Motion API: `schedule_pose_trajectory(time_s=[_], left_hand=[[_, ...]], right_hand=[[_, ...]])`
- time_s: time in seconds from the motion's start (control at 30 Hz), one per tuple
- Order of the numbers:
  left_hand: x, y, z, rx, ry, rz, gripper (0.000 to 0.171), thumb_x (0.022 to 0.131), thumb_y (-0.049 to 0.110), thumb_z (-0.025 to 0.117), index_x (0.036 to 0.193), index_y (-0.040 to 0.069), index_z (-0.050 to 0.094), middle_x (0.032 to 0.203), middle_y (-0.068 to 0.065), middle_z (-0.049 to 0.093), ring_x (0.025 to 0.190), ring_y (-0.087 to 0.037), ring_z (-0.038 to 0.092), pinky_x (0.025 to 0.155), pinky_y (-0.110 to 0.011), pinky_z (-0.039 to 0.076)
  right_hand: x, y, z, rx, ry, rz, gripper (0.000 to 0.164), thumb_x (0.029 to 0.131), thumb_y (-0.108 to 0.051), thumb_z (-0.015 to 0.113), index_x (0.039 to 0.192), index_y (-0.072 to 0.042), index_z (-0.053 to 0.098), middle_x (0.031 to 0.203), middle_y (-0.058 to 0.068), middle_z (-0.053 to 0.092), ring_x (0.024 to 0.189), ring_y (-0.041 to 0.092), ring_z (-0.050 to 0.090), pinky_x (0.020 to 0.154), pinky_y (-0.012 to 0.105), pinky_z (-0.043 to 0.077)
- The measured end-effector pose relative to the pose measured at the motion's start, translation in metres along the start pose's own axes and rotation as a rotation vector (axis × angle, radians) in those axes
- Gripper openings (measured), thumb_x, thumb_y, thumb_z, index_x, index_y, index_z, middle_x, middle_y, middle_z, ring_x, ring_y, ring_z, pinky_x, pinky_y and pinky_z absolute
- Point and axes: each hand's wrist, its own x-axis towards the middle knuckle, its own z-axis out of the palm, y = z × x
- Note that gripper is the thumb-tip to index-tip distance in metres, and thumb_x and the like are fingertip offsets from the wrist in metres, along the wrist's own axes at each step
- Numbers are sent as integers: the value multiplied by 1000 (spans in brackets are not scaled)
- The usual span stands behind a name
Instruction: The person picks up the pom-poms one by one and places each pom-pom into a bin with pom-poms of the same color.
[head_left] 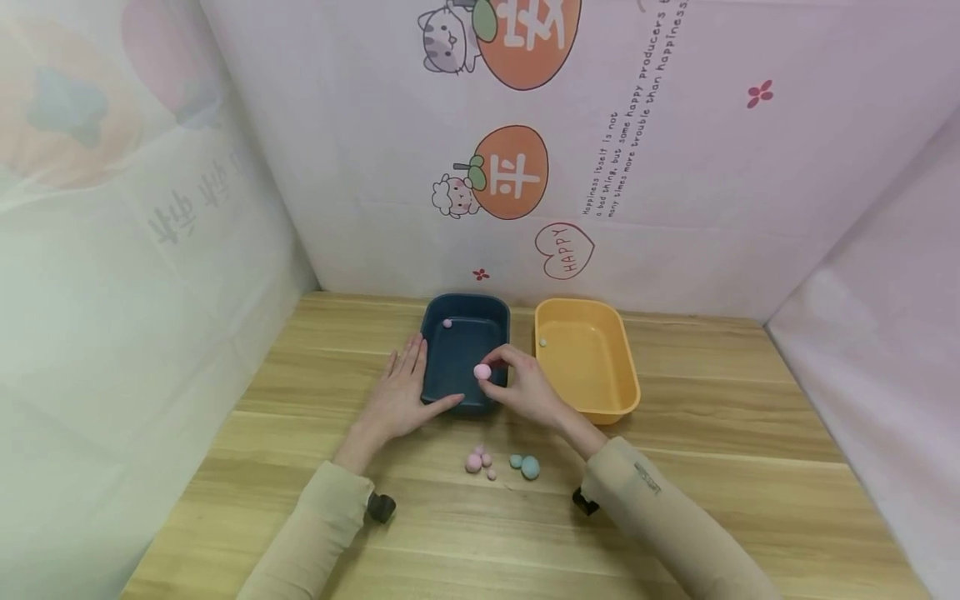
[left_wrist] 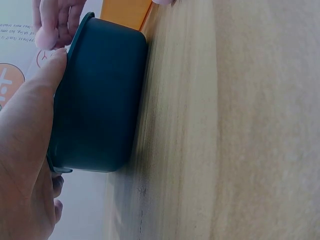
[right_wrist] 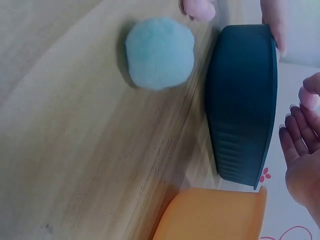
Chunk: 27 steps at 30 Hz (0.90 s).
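My left hand (head_left: 399, 397) rests against the left side and near corner of a dark blue bin (head_left: 457, 358), fingers straight and thumb spread along the near rim. Over that bin's right side, my right hand (head_left: 531, 390) pinches a pink ball (head_left: 482, 372) between thumb and fingertips. Inside the blue bin a small pink ball (head_left: 447, 323) lies near the far left. In the right wrist view the held ball is partly hidden by the thumb.
A yellow-orange bin (head_left: 588, 358) stands to the right, with a small pale green ball (head_left: 543, 342) at its left wall. In front lie several pink balls (head_left: 473, 463) and two blue-green balls (head_left: 530, 467). A printed cloth (head_left: 675, 250) hangs behind the table.
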Motion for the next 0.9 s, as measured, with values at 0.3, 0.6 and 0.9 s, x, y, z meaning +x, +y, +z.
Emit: schedule_pose_trajectory(time_s=[0.3,0.6,0.9], left_hand=[[0,1,1,-11,6,-1,127,96,89,51,175,-1,8,186,-18,7,175,-33,9,142,-58,12],[0,0,0,-17,-6,-13,128,95,90,51,175,0,7,186,-17,5,175,-32,8,142,-57,11],[1,-2,1,-2,17,-7,128,94,92,48,175,0,10,186,-18,10,175,-34,13,142,-59,16]], right_hand=[[9,6,4,-15,6,37,25,97,-10,82,118,-2,72,119,17,74,115,37,71,108,59,60],[26,10,11,-22,26,83,27,98,-10,82,120,0,72,121,19,73,117,40,70,111,56,59],[43,13,20,-38,21,112,27,98,-11,81,120,2,72,122,21,73,117,37,70,111,56,59]])
